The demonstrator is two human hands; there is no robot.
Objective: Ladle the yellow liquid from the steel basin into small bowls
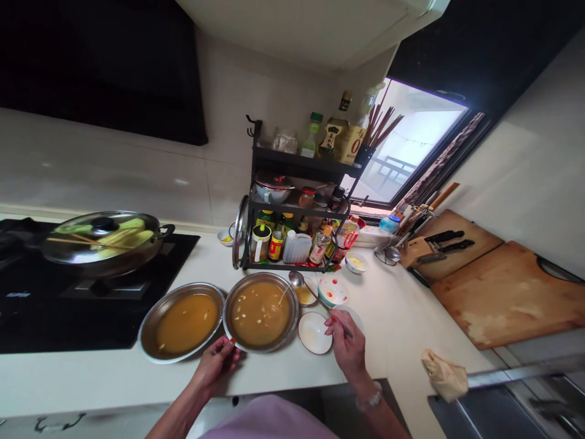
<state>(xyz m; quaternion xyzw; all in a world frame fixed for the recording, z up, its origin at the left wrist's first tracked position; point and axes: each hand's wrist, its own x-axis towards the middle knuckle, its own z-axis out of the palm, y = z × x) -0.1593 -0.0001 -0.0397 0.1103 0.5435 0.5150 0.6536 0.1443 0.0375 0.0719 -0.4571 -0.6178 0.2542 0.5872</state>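
Note:
In my right hand [348, 344] is a metal ladle [297, 279], its handle slanting up and left. The ladle's head is over the right edge of a steel basin [260, 349] of brown broth with pale bits, and a thin streak runs from it toward the broth. My left hand [220, 361] pinches the near-left rim of this basin, thumb on top. A second steel basin [180, 358] of similar broth stands beside it on the left. A small white bowl [315, 334] sits between the right basin and my right hand. Behind it is a bowl with yellowish liquid [305, 295].
A lidded pan [105, 238] stands on the black stove [68, 317] at left. The black rack [297, 207] behind the basins holds bottles and jars. A bowl with red spots [333, 291], a knife block [418, 250] and cutting boards [507, 296] are at right.

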